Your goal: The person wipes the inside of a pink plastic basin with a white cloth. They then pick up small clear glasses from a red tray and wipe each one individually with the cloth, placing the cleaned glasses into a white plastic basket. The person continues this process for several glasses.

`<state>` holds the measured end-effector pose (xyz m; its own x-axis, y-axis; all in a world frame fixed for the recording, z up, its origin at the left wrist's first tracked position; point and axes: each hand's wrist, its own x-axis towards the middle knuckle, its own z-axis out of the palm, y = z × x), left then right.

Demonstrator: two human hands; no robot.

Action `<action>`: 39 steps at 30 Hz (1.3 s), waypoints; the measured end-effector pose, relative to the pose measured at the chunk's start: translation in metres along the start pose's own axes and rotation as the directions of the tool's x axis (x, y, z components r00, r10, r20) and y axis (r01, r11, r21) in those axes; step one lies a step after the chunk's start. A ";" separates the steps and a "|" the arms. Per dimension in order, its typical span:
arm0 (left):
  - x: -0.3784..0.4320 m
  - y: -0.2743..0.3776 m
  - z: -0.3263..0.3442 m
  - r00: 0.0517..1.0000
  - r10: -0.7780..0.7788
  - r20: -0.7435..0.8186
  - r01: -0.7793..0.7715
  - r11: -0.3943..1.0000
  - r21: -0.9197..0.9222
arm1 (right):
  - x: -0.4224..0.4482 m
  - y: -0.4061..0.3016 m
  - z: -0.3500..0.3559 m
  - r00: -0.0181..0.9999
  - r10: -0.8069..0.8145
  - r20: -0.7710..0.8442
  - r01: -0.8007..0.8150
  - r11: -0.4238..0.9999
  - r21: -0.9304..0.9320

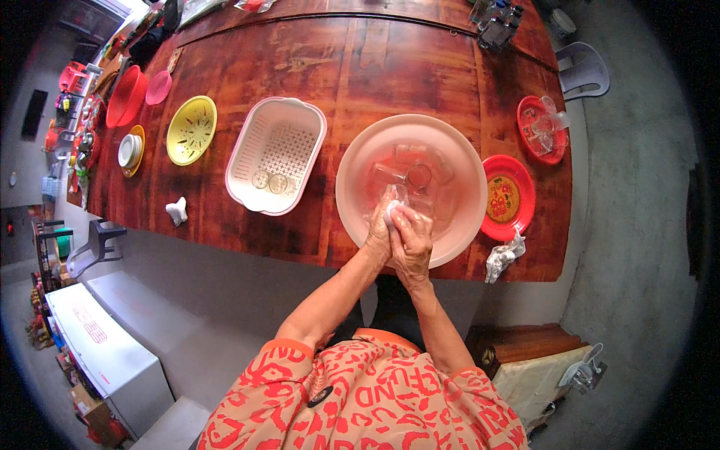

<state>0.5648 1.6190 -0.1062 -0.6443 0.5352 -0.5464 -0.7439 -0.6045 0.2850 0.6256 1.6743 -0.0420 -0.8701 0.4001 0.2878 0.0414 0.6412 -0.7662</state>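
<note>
A large round pink plastic basin (354,146) stands at the table's front edge, with several clear glasses (419,175) lying in water in it. Over its near side my left hand (382,222) grips a clear glass (397,192), whose rim points away from me. My right hand (413,236) presses a white cloth (392,212) against that glass, and the two hands touch. To the left of the basin is a white rectangular draining basket (275,135) with two upturned glasses (278,183) at its near end.
Right of the basin are a red tray (526,197), another red tray with clear cups (545,126) and a crumpled tissue (504,257). A yellow strainer (191,130), stacked white saucers (130,151) and a white cloth piece (177,211) lie left on the wooden table (405,67).
</note>
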 end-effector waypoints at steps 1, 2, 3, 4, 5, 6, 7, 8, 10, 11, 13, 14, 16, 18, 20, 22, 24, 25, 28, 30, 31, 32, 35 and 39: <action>-0.001 -0.001 0.003 0.999 0.006 -0.039 -0.007 1.000 -0.023 | 0.004 0.002 0.004 1.000 -0.020 -0.014 0.019 0.999 -0.037; -0.001 -0.005 0.007 0.997 0.012 -0.078 -0.016 0.999 -0.047 | 0.009 0.004 0.007 0.999 0.025 -0.027 -0.025 1.000 0.002; 0.000 -0.007 0.011 0.993 0.017 -0.115 -0.025 0.997 -0.072 | 0.016 0.009 0.008 0.997 0.069 -0.038 -0.068 0.997 0.039; -0.007 -0.006 0.024 0.989 0.025 -0.149 -0.028 0.999 -0.023 | 0.023 0.016 0.007 0.992 0.118 -0.052 -0.115 0.991 0.070; -0.009 -0.007 0.024 0.995 -0.044 -0.089 0.043 0.999 -0.010 | 0.028 0.030 0.010 0.959 0.282 -0.015 -0.268 0.928 0.259; -0.012 -0.005 0.019 0.994 -0.104 -0.034 0.104 0.995 0.006 | 0.036 0.036 0.012 0.904 0.422 0.060 -0.404 0.804 0.436; -0.013 -0.004 0.015 0.986 -0.165 0.020 0.164 0.986 0.025 | 0.041 0.040 0.013 0.829 0.535 0.161 -0.518 0.629 0.580; -0.010 -0.006 0.012 0.989 -0.145 0.004 0.144 0.988 0.049 | 0.042 0.045 0.010 0.779 0.588 0.220 -0.576 0.530 0.622; -0.009 -0.004 0.014 0.996 -0.075 -0.052 0.080 0.993 0.089 | 0.038 0.040 0.009 0.808 0.562 0.177 -0.554 0.622 0.553; -0.009 -0.003 0.014 0.996 -0.032 -0.085 0.041 0.994 0.105 | 0.032 0.036 0.008 0.823 0.547 0.154 -0.539 0.666 0.515; -0.010 0.005 0.015 0.988 -0.012 -0.154 0.023 0.997 0.070 | 0.015 0.025 0.002 0.840 0.527 0.129 -0.534 0.761 0.367; -0.010 0.010 0.014 0.983 -0.022 -0.185 0.042 0.994 0.104 | 0.003 0.024 0.005 0.869 0.490 0.066 -0.484 0.816 0.317; -0.011 0.014 0.010 0.966 -0.028 -0.257 0.074 0.982 0.172 | -0.012 0.014 0.006 0.892 0.451 0.008 -0.431 0.847 0.312; -0.012 0.009 0.011 0.965 0.049 -0.258 0.030 0.955 0.295 | -0.011 0.020 0.007 0.886 0.464 0.001 -0.437 0.835 0.333; -0.014 0.007 0.010 0.979 0.037 -0.198 0.032 0.943 0.332 | -0.003 0.027 0.007 0.777 0.626 0.064 -0.589 0.688 0.423; -0.020 0.011 0.016 0.995 -0.074 -0.072 0.092 0.955 0.282 | 0.011 0.045 0.003 0.721 0.671 0.173 -0.625 0.521 0.581; -0.025 0.011 0.029 0.998 -0.059 -0.015 0.061 0.967 0.246 | 0.022 0.057 0.002 0.697 0.685 0.211 -0.604 0.404 0.687; -0.027 0.010 0.035 0.999 -0.049 0.013 0.045 0.973 0.227 | 0.022 0.059 0.001 0.701 0.676 0.224 -0.603 0.395 0.693; -0.028 0.006 0.044 0.994 0.076 -0.083 -0.031 0.894 0.448 | 0.022 0.052 -0.002 0.704 0.644 0.298 -0.628 0.369 0.686; -0.020 0.000 0.034 0.976 0.214 -0.043 -0.175 0.885 0.431 | 0.016 0.033 -0.004 0.753 0.619 0.222 -0.603 0.517 0.608; -0.019 -0.001 0.036 0.961 0.274 -0.023 -0.240 0.876 0.419 | 0.011 0.027 -0.005 0.775 0.606 0.180 -0.587 0.585 0.559; -0.019 0.002 0.036 0.987 0.154 -0.040 -0.144 0.972 0.187 | 0.005 0.025 -0.006 0.811 0.563 0.160 -0.545 0.625 0.559; -0.017 0.003 0.030 0.992 0.121 -0.038 -0.119 0.991 0.057 | -0.009 0.017 -0.005 0.869 0.493 0.052 -0.441 0.720 0.537; -0.022 0.002 0.027 1.000 0.011 0.007 -0.011 0.997 -0.075 | -0.011 0.010 -0.010 0.807 0.586 0.074 -0.485 0.587 0.648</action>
<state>0.5724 1.6219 -0.0720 -0.6540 0.5325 -0.5373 -0.7215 -0.6527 0.2313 0.6400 1.6826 -0.0467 -0.7141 0.6504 -0.2587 0.1281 -0.2420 -0.9618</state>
